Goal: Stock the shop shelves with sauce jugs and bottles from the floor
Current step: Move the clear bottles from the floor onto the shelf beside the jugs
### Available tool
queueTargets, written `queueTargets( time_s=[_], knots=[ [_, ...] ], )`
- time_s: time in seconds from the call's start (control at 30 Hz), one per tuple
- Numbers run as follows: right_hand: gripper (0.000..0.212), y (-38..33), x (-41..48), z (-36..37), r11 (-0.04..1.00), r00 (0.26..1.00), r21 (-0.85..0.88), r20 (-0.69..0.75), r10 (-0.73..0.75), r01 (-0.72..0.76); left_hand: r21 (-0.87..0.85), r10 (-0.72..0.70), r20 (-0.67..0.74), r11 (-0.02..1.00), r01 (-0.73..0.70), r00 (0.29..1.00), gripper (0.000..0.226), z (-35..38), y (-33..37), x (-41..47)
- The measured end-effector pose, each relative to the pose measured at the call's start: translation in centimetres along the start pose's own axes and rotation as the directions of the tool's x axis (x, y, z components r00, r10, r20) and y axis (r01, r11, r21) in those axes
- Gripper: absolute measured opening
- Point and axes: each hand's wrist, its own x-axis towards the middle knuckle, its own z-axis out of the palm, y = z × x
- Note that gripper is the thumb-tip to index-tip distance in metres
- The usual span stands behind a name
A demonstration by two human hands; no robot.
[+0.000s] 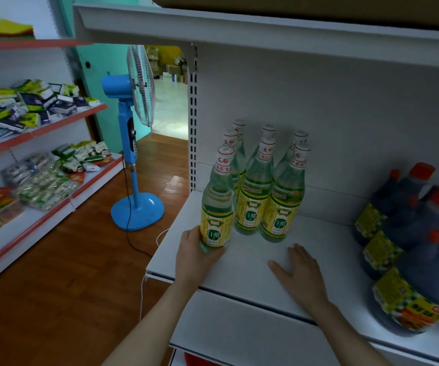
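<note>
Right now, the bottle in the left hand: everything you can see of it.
The bottle is clear and glass-like, filled with pale liquid, with a white neck wrap printed in red and a yellow-green label. It is about upright at the front left of the shelf, in front of the other bottles. The left hand grips its base; whether the base touches the shelf is unclear.

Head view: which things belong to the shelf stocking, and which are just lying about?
Job: clear glass bottle with yellow-green label, gripped by the left hand; matching bottles standing beside it; dark plastic jugs with orange caps; white metal shelf; right hand flat on it.
Lying about: blue pedestal fan; packets on red-edged shelves.
</note>
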Motion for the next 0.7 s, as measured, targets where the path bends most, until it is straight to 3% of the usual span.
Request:
queueTargets(
  time_s=[0.23,0.7],
  knots=[
    [0.074,0.0,0.02,0.04,1.0,1.0,0.018,0.009,0.014,-0.014,-0.019,-0.094,-0.071,0.996,0.092,0.993,0.059,0.6,0.41,0.76],
    [0.073,-0.18,-0.09,-0.12,0.999,1.0,0.035,-0.001,0.016,-0.016,-0.042,-0.029,-0.05,0.999,0.027,0.998,0.048,0.66,-0.23,0.34]
  ],
)
